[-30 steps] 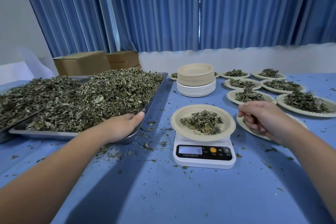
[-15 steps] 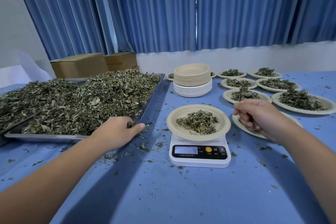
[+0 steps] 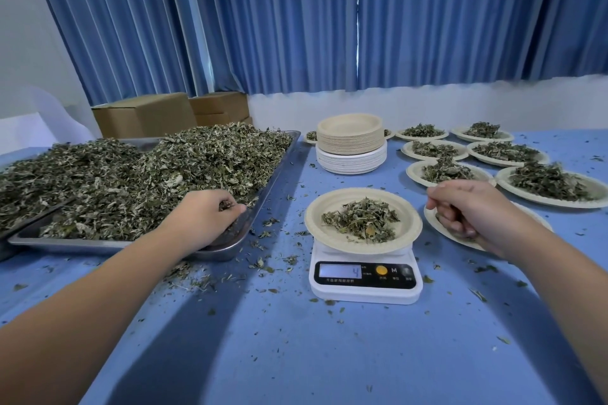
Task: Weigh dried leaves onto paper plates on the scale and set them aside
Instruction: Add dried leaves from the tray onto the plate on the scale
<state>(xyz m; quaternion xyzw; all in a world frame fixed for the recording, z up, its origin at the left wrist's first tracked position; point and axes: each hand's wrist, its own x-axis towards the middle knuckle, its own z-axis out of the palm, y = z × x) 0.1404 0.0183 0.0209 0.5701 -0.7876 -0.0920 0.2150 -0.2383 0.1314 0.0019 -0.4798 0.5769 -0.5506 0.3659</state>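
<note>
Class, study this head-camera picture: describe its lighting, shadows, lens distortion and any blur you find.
Head view: soft, even light, one bright slit where the curtains meet; broad soft-edged arm shadows cross the blue tablecloth; wide-angle stretch tilts the curtain folds at the left edge and swells the forearms at the bottom corners; the scale shows a clear 4, but its small print is blurred.

One scale (image 3: 365,286) holds one plate (image 3: 319,230). There are also two trays (image 3: 98,244) of dried leaves (image 3: 164,174), one stack of empty plates (image 3: 350,145) and at least eight filled plates (image 3: 508,187).
</note>
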